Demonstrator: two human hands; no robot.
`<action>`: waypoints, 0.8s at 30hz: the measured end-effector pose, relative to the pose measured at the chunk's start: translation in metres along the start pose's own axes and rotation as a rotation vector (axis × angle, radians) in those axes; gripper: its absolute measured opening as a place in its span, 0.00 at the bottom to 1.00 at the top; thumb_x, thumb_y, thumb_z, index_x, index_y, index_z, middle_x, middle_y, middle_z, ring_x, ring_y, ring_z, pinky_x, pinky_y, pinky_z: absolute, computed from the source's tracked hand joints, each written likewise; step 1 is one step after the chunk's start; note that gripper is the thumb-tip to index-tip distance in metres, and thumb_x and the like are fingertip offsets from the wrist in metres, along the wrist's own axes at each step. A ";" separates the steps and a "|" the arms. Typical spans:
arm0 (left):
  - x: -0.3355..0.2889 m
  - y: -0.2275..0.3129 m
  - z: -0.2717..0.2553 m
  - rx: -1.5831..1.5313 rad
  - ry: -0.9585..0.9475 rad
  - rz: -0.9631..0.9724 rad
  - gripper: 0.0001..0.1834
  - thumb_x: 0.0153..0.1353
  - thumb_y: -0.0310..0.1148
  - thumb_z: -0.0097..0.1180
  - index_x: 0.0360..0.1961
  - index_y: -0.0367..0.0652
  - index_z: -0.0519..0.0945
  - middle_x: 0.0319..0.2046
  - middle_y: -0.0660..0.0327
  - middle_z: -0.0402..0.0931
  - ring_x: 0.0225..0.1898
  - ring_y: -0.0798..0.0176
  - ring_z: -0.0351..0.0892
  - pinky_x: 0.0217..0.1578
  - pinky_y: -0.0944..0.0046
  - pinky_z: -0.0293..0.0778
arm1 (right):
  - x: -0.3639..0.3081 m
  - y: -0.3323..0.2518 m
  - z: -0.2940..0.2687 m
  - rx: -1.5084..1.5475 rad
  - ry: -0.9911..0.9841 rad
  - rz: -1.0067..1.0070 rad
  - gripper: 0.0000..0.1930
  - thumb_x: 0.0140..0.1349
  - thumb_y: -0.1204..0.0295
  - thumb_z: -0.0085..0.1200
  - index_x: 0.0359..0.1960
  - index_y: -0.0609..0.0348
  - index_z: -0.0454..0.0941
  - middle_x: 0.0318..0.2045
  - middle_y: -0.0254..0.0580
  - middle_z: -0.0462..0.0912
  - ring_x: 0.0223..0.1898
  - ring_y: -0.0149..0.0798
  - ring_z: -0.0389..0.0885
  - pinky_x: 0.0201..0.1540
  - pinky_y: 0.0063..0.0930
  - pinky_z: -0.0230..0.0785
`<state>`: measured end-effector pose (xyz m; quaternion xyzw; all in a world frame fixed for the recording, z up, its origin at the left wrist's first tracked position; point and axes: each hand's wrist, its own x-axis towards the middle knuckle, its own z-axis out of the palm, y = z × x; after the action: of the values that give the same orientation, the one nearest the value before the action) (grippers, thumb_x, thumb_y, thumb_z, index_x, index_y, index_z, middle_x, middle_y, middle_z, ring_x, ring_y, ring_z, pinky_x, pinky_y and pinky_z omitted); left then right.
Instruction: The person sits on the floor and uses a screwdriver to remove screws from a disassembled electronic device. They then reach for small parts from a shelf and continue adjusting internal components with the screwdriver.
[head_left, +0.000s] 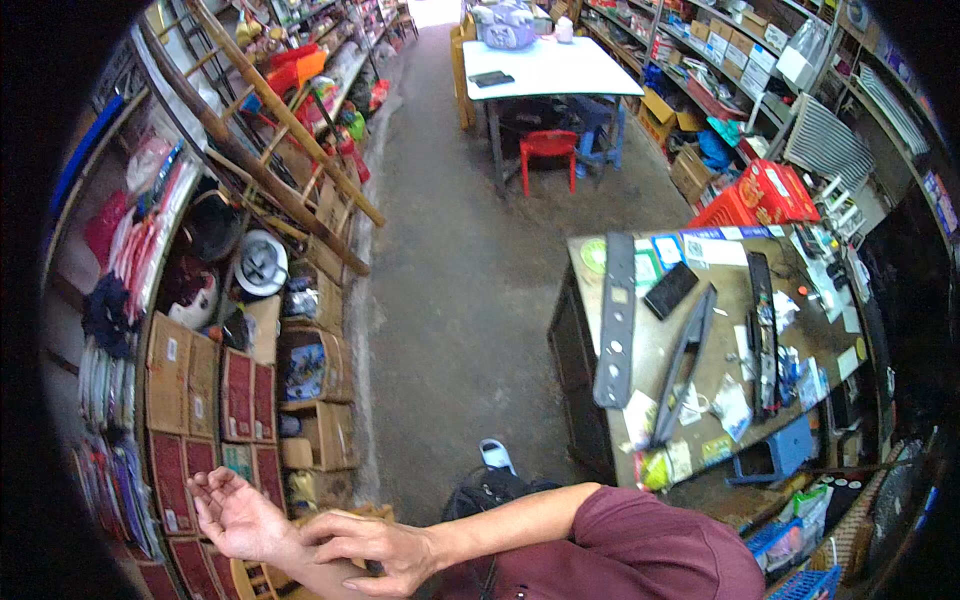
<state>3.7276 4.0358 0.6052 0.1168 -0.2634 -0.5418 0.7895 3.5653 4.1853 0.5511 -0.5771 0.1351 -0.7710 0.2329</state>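
Observation:
My left hand (240, 515) is held out at the lower left, palm up, with its fingers loosely bent and nothing in them. Across its wrist and forearm lies my right hand (378, 548), its fingers spread and touching the skin. My right arm crosses from the right in a maroon sleeve (660, 535). Behind my left hand stand stacked dark red cartons (240, 395) and brown cardboard boxes (182, 370). Neither hand touches the things on the workbench (715, 350).
A long grey panel (617, 330), a black phone (670, 291), a slim black frame (685, 365) and an opened black strip (764, 330) lie on the bench. Wooden ladders (270, 130) lean at the left. A white table (555, 70) and red stool (548, 147) stand ahead.

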 end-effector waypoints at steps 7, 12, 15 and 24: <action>0.085 -0.138 0.065 -0.136 -0.020 -0.170 0.19 0.69 0.33 0.57 0.56 0.31 0.79 0.50 0.51 0.80 0.42 0.53 0.78 0.49 0.53 0.77 | 0.077 0.058 -0.076 -0.089 -0.122 0.168 0.22 0.56 0.76 0.62 0.53 0.72 0.75 0.55 0.62 0.74 0.57 0.63 0.75 0.61 0.52 0.70; 0.128 -0.271 0.116 -0.254 -0.049 -0.364 0.21 0.70 0.38 0.60 0.58 0.37 0.79 0.52 0.55 0.80 0.39 0.53 0.81 0.46 0.53 0.80 | 0.125 0.102 -0.145 -0.369 0.000 0.191 0.21 0.57 0.78 0.63 0.52 0.72 0.75 0.54 0.61 0.75 0.57 0.61 0.76 0.62 0.51 0.70; 0.157 -0.346 0.140 -0.262 -0.062 -0.464 0.22 0.70 0.40 0.62 0.59 0.39 0.79 0.55 0.56 0.80 0.39 0.53 0.82 0.46 0.52 0.81 | 0.158 0.138 -0.193 -0.438 0.018 0.132 0.21 0.56 0.78 0.64 0.51 0.71 0.75 0.54 0.61 0.75 0.56 0.61 0.76 0.61 0.48 0.70; 0.219 -0.549 0.241 -0.300 -0.260 -0.685 0.17 0.71 0.31 0.52 0.53 0.30 0.82 0.47 0.50 0.83 0.49 0.56 0.78 0.52 0.56 0.76 | 0.262 0.203 -0.330 -0.736 0.232 0.202 0.21 0.54 0.78 0.66 0.51 0.69 0.78 0.52 0.59 0.79 0.53 0.58 0.80 0.57 0.43 0.75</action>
<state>3.2209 3.6481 0.6119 0.0117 -0.2249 -0.8166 0.5315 3.2334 3.8572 0.5730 -0.5149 0.4839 -0.7043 0.0684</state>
